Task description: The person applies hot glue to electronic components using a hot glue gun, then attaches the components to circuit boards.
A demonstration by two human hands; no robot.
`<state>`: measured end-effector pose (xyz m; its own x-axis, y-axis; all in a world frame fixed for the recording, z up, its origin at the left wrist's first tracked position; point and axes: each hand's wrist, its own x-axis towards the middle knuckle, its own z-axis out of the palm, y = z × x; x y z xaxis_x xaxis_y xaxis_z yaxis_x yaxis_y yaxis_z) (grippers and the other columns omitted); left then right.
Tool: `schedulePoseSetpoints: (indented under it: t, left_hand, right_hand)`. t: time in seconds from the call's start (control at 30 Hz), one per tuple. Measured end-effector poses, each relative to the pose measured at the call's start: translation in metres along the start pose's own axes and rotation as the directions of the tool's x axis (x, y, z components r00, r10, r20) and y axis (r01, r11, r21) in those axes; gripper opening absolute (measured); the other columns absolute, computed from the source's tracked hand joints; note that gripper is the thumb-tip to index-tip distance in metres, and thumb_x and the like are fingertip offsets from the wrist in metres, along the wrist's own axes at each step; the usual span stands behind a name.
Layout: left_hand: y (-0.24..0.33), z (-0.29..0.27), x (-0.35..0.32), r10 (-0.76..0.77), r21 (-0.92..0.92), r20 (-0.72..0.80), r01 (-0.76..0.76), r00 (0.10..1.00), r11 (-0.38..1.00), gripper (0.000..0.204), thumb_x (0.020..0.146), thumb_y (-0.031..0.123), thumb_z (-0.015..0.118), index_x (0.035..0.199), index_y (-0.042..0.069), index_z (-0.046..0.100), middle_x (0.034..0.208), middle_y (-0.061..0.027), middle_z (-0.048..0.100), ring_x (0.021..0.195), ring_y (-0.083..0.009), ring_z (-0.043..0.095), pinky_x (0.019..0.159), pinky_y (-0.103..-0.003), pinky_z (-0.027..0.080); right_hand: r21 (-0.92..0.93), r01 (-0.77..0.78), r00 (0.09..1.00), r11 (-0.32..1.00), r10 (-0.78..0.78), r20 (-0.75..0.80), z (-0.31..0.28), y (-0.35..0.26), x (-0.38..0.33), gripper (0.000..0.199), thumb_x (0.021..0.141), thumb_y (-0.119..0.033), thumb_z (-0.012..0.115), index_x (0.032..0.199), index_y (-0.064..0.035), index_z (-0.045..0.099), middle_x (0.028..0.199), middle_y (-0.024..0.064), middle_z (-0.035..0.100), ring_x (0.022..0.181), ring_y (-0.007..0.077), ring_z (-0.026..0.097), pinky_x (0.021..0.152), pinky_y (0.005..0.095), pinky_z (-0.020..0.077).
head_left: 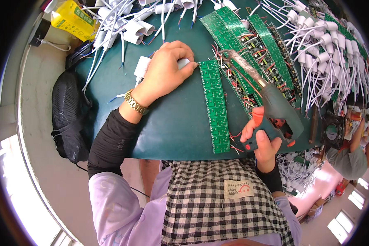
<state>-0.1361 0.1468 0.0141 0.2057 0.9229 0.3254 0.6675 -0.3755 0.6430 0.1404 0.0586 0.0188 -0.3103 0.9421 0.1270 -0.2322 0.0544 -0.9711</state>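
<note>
My left hand (168, 67) is closed, thumb and forefinger pinching a white plastic cylinder (183, 63). The tip of that piece reaches the top left corner of a long green circuit board strip (215, 107) lying on the dark green table. Just left of the hand lies a white cylindrical fitting (142, 66) with a white cable. My right hand (262, 141) is wrapped round the handle of a soldering gun (281, 110), grey with red parts. Its metal barrel points up and left over other boards, with the bent tip (222, 51) right of the strip's top end.
More green board strips (229, 30) with components and wires lie to the right. White fittings with cables are heaped at the far left (133, 30) and right (326, 41). A yellow bottle (73, 20), black mesh bag (71, 117) and small fan (333, 130) stand around. Another person (348, 162) is at right.
</note>
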Motion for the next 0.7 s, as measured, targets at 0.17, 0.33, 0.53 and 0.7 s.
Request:
schedulePoseSetpoints:
  t: [0.17,0.33,0.53,0.7]
  left_hand:
    - [0.000,-0.002,0.002,-0.007,-0.004,0.019,0.007,1.000,1.000,0.009,0.076,0.007,0.068,0.080,0.001,0.061,0.094,-0.0071,0.062,0.091,-0.0231,0.058,0.082,-0.032,0.045]
    - [0.000,-0.006,0.008,-0.021,0.041,0.101,0.017,0.995,0.999,0.011,0.076,0.008,0.069,0.078,0.001,0.061,0.092,-0.0072,0.062,0.088,-0.0221,0.058,0.082,-0.032,0.045]
    - [0.005,-0.009,0.016,-0.137,0.000,0.165,0.139,0.977,0.990,0.013,0.075,0.011,0.068,0.078,-0.001,0.062,0.089,-0.0081,0.062,0.084,-0.0214,0.060,0.082,-0.030,0.046]
    - [0.007,-0.010,0.020,-0.211,0.031,0.209,0.209,0.955,0.977,0.016,0.073,0.011,0.069,0.079,-0.002,0.062,0.087,-0.0090,0.061,0.084,-0.0211,0.060,0.082,-0.030,0.046]
  right_hand:
    - [-0.079,-0.065,0.998,0.995,0.066,0.007,0.011,-0.007,0.008,0.036,0.088,-0.013,0.053,0.118,0.0039,0.045,0.071,0.0091,0.055,0.059,0.0157,0.055,0.056,0.0279,0.0462]
    - [-0.072,-0.072,0.996,0.995,0.075,0.039,0.011,-0.003,0.009,0.027,0.085,-0.001,0.056,0.110,0.0082,0.054,0.073,0.0050,0.060,0.061,0.0100,0.056,0.061,0.0267,0.0479]
    - [-0.150,-0.024,0.998,0.988,0.032,0.047,0.006,0.004,0.009,0.026,0.082,0.001,0.058,0.107,0.0077,0.054,0.074,0.0057,0.061,0.060,0.0098,0.057,0.058,0.0253,0.0476]
    - [0.000,-0.123,0.992,0.992,0.123,0.007,0.009,0.004,0.008,0.024,0.083,0.001,0.059,0.106,0.0069,0.053,0.078,0.0069,0.061,0.062,0.0099,0.058,0.055,0.0245,0.0487]
